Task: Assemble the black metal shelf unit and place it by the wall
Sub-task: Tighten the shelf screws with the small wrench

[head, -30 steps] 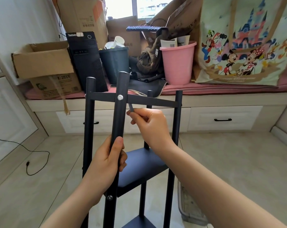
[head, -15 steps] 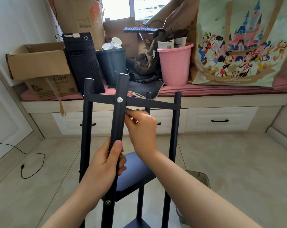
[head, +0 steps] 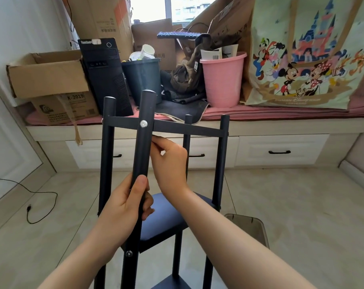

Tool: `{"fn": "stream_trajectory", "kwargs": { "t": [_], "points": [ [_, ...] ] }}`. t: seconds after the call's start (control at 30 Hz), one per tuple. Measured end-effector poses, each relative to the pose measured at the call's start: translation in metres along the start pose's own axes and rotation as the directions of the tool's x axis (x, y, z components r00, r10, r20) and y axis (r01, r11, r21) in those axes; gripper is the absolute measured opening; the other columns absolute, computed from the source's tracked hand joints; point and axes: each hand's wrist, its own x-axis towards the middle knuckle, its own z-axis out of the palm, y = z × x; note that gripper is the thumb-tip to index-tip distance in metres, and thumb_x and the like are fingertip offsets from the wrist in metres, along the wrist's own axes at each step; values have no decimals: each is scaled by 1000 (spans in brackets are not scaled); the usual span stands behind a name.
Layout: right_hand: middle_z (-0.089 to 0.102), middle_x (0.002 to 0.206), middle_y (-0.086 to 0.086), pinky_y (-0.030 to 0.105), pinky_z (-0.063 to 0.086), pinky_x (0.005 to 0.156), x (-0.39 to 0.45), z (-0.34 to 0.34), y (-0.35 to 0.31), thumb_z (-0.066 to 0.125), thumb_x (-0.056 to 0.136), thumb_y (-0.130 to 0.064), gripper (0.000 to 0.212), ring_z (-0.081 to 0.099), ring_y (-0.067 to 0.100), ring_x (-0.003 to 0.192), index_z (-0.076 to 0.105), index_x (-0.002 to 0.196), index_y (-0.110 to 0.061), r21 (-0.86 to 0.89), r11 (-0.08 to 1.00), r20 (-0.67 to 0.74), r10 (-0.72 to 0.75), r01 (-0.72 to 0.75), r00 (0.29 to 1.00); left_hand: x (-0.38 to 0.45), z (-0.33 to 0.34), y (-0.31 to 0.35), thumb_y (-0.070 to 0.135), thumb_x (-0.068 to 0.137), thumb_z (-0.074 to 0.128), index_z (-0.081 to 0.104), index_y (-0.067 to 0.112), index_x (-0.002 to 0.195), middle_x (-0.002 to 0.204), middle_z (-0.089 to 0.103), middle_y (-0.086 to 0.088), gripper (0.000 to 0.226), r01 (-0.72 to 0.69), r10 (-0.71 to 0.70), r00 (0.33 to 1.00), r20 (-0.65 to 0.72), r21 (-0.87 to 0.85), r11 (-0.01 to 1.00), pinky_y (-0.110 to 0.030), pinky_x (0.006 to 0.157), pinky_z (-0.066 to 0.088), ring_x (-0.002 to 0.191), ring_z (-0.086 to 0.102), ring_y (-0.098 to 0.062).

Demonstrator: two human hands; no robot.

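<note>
The black metal shelf unit (head: 187, 130) stands upright on the tiled floor in front of me, four posts joined by a top rail. A silver screw (head: 143, 123) fixes the nearest post (head: 144, 147) to the rail, and another screw (head: 129, 253) sits lower down. My left hand (head: 124, 205) grips this post at mid height. My right hand (head: 170, 161) is just under the rail, with its fingertips pinched together against the post's right side. What they pinch is hidden. A dark shelf panel (head: 166, 217) sits below my wrists.
Behind the unit runs a window bench with drawers (head: 281, 152), loaded with cardboard boxes (head: 47, 76), a black PC tower (head: 104, 76), a dark bin (head: 142, 78), a pink bucket (head: 222, 80) and a cartoon bag (head: 302, 55). A black cable (head: 41, 197) lies at the left. A grey container (head: 247, 226) sits on the floor at the right.
My right hand, which held a small grey metal key beside the post, has risen and closed in against the post under the rail. The left hand keeps its grip.
</note>
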Motion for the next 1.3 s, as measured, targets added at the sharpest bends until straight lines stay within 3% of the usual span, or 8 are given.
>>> {"fn": "stream_trajectory", "kwargs": {
  "t": [0.23,0.37,0.57,0.67,0.77,0.83,1.07,1.3],
  "points": [
    [73,80,0,8,44,69,-1,-19,6,60,98,-14,18,62,-5,72,76,96,-7,-87,995,122,67,-57,990,1,-1,4,68,77,46,48,-3,95,58,46,0,73,27,-27,1000,-3,6,1000,-45,80,59,51,44,-14],
    [73,75,2,25,51,69,2,-34,3,63,96,-14,17,65,12,70,76,91,-5,-156,988,145,33,-10,989,2,-2,4,65,80,45,50,0,94,57,47,1,67,41,-41,999,-3,5,999,-52,83,58,50,45,-14],
    [68,68,7,35,48,66,7,-46,-3,64,95,-14,18,61,22,64,77,89,-2,-156,988,154,25,-1,988,1,0,5,65,79,46,51,2,95,58,48,1,65,42,-42,999,8,8,999,-52,81,59,51,46,-15],
    [66,64,7,27,45,59,8,-48,-4,63,95,-13,19,57,18,60,77,89,-2,-106,994,143,47,-32,989,1,0,6,66,78,46,51,2,95,58,48,0,67,47,-47,999,12,15,999,-51,81,59,51,45,-16],
    [62,60,-6,15,38,55,8,-48,-3,63,95,-12,18,53,4,51,78,88,-5,-82,995,139,69,-58,988,1,1,7,65,78,46,50,-1,97,59,47,0,69,49,-49,999,16,16,999,-52,82,58,52,45,-17],
    [62,60,-12,16,39,57,7,-47,-3,63,95,-13,18,52,3,49,77,86,-5,-69,996,133,73,-65,988,1,1,7,65,77,47,50,-1,96,59,46,-1,69,51,-51,999,11,5,999,-53,82,57,51,43,-17],
    [76,83,1,23,52,55,3,-45,-6,63,96,-12,15,56,6,46,77,101,-7,-8,997,124,80,-79,989,1,1,9,61,80,46,51,-1,98,59,45,-2,65,57,-58,998,24,13,998,-54,80,57,52,44,-16],
    [77,84,4,13,45,52,2,-40,-5,59,96,-7,17,58,2,46,74,103,-4,6,995,122,97,-99,988,-1,2,13,58,81,45,50,-2,97,59,45,-3,62,71,-71,997,16,10,997,-55,79,56,52,43,-16]
  ]
}}
